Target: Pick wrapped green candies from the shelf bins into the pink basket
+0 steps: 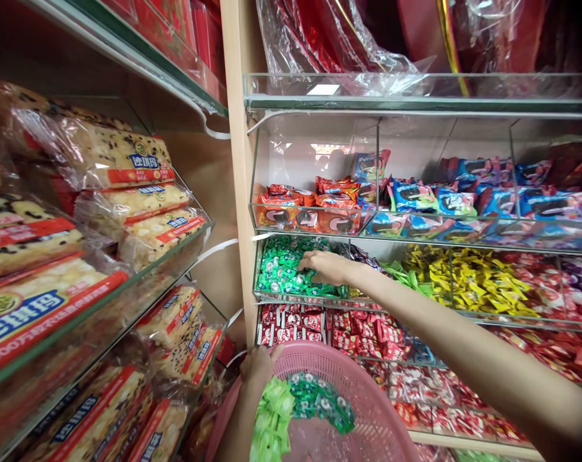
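My left hand [258,364] is closed over the left rim of a pink plastic basket [368,378]. Inside the basket lie dark green wrapped candies [319,401] and, to their left, light green packets [274,414]. My right hand [325,266] reaches across from the right into a clear bin full of green-wrapped candies [278,266]. Its fingers are curled down among these candies, with the fingertips partly hidden.
Packaged pastries [127,154] fill the glass-edged shelves at left. A wooden upright [240,173] stands between these and the candy rack. Yellow candies [483,282] sit right of the green bin, blue packets [416,196] above, red packets [368,333] below.
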